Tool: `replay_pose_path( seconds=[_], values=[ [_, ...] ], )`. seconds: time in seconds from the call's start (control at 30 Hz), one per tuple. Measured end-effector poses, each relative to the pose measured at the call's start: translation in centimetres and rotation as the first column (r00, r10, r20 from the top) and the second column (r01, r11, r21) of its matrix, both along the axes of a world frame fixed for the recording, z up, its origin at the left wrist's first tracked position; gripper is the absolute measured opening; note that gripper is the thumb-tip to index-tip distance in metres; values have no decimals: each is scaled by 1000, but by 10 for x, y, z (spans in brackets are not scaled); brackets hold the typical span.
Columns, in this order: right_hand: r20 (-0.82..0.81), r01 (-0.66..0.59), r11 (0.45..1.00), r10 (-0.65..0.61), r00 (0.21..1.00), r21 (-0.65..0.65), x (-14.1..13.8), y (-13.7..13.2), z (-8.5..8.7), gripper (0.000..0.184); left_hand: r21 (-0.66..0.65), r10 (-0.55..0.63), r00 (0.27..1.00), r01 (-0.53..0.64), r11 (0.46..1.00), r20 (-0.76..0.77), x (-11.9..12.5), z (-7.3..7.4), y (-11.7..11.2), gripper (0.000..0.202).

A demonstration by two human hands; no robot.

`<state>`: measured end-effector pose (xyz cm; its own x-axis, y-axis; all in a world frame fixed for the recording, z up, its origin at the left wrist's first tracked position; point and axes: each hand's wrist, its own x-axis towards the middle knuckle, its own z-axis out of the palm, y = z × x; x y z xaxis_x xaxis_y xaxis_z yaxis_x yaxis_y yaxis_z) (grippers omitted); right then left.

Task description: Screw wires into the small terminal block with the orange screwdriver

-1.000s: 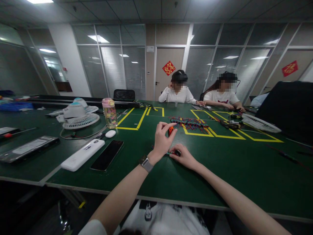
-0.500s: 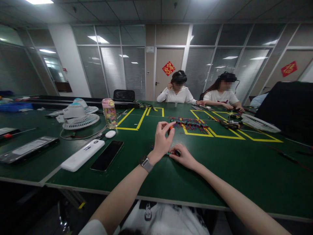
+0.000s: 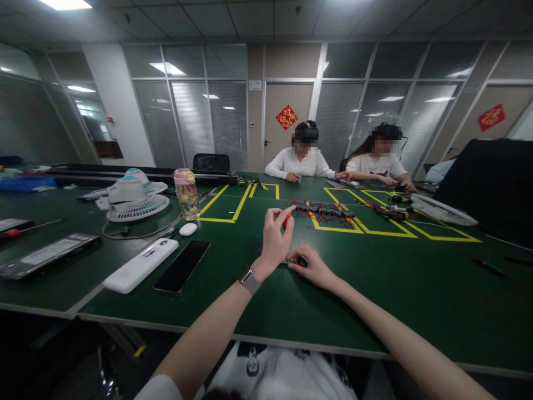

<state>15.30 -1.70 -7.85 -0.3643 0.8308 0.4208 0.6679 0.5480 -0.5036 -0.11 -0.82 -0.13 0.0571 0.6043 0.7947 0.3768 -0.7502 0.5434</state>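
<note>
In the head view, the left grip (image 3: 277, 236) is closed on an orange tool (image 3: 286, 221), mostly hidden within it, above a small circuit board (image 3: 286, 261) that lies on the green table (image 3: 233, 289) before the person. The right grip (image 3: 311, 266) is narrow, pinching the board's right end, with a black piece (image 3: 302, 260) beside it. Beyond both lies a row of wired boards (image 3: 322, 210); a dark phone (image 3: 182, 266) lies well to the left
</note>
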Motion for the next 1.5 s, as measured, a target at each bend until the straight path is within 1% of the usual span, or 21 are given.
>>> replay_pose_path(
  seconds=[0.1,0.13,0.2,0.33,0.4,0.47,0.57,0.63,0.73,0.83,0.9,1.0,1.07,1.17,1.3,1.37,1.43,1.5],
  values=[
    [-4,-6,1000,6,1000,1,0,0,0,7,5,-76,997,76,997,25,0,0,3,35],
    [-5,-7,1000,7,1000,1,1,0,0,8,11,-84,996,84,996,30,0,-1,3,35],
    [-7,-6,1000,6,1000,3,0,0,0,8,21,-63,998,63,998,29,1,-1,3,32],
    [-7,8,1000,-8,1000,-4,0,0,0,7,12,39,999,-39,999,-1,0,-1,0,30],
    [-4,15,1000,-15,1000,-10,0,-1,-1,8,-3,56,998,-56,998,-3,0,-1,0,30],
    [0,20,1000,-20,1000,-11,0,-1,-1,8,-11,12,1000,-12,1000,2,-1,-1,0,33],
    [3,14,1000,-13,1000,-10,0,0,-1,8,-28,-107,994,108,994,11,0,0,2,37],
    [3,9,1000,-9,1000,-5,1,0,-2,8,-25,-130,991,130,991,10,0,0,2,35],
    [5,13,1000,-13,1000,10,2,2,-4,8,8,-56,998,56,998,-24,0,1,0,27],
    [2,13,1000,-13,1000,16,2,2,-5,8,-2,14,999,-14,1000,-51,0,2,-1,24],
    [-3,12,1000,-12,1000,13,2,2,-5,8,-17,-8,999,7,1000,-40,-1,2,-2,28],
    [-8,12,1000,-12,1000,7,2,2,-5,8,-14,-109,994,109,994,-9,0,2,-1,36],
    [-7,11,1000,-11,1000,5,2,2,-5,8,-10,-138,990,138,990,9,0,2,-1,36],
    [-4,9,1000,-9,1000,6,2,2,-4,8,6,-104,995,104,995,13,1,3,-1,32],
    [-4,11,1000,-11,1000,-5,2,0,-3,8,40,-43,998,45,998,-37,0,5,-2,23],
    [-4,12,1000,-12,1000,-8,2,0,-3,8,35,-25,998,27,999,-54,-1,5,-3,22],
    [-5,12,1000,-12,1000,-4,2,0,-3,8,20,-47,998,48,999,-46,-1,5,-3,26],
    [-8,12,1000,-12,1000,2,2,1,-4,8,12,-100,995,101,995,-25,-1,5,-3,30]
  ],
)
